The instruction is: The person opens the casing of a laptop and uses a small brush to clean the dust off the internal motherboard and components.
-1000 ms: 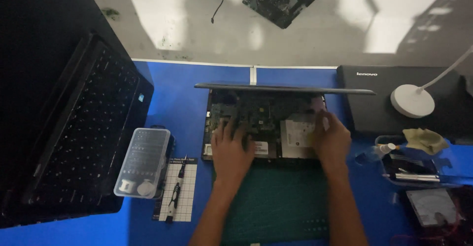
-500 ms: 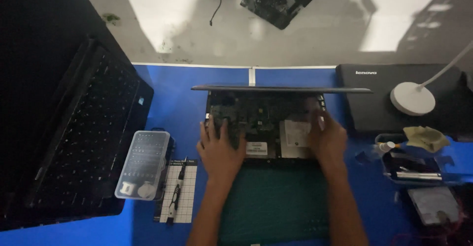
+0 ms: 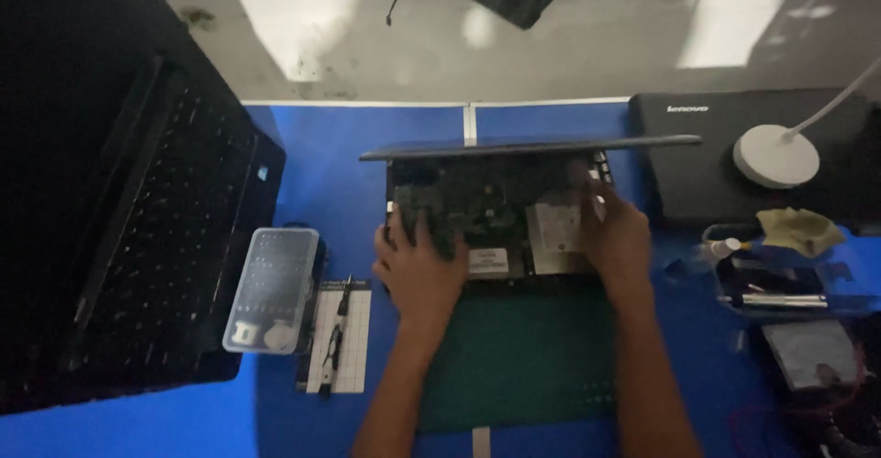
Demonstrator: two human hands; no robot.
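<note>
Head view: my left hand [image 3: 418, 270] and right hand [image 3: 617, 238] lie flat, fingers spread, gripping nothing, on the opened black laptop chassis [image 3: 496, 215] mid-frame; exposed board looks fragile, I'd lift by the stiff edges

- The opened laptop chassis [image 3: 500, 210] is the landmark; both hands, the left hand [image 3: 418, 270] and the right hand [image 3: 619, 238], lie flat on its front corners and cover them.
- Its raised lid edge [image 3: 530, 147] bars the way in from behind.
- In front of it the green mat [image 3: 523, 357] is bare between the two forearms.
- To its left, a strip of blue table [image 3: 326, 164] lies open; further out stand the clear screwdriver case [image 3: 273, 288] and a large black laptop [image 3: 138, 256].
- To its right, a closed black laptop [image 3: 734, 160] with a white lamp base [image 3: 775, 155] sits just beside it, and a cluttered tray [image 3: 771, 279] crowds the front right.
</note>
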